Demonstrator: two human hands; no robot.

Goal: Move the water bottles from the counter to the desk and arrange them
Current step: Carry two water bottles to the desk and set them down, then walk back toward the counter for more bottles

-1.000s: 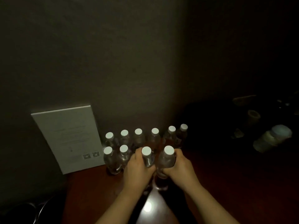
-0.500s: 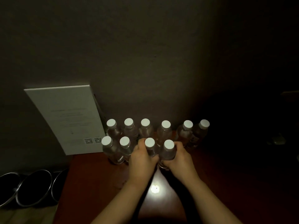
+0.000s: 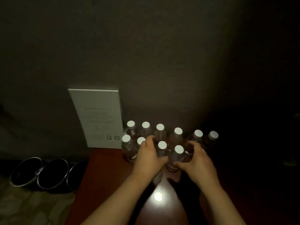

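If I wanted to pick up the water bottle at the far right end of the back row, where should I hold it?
Grip the far-right bottle around its body just below the white cap, coming from its right side. It stands upright at the row's end, so that side looks open, while its neighbour crowds the left. The right hand is nearest.

The left hand (image 3: 150,157) is covering most of the front bottle (image 3: 161,151) at 12 o'clock, leaving only its cap and neck showing. The right hand (image 3: 197,159) is hiding the lower side of its neighbour (image 3: 177,157). The card (image 3: 99,117) at 10 o'clock is carrying print too small to read. Darkness is swallowing everything at 3 o'clock. Both forearms are running off the bottom edge.
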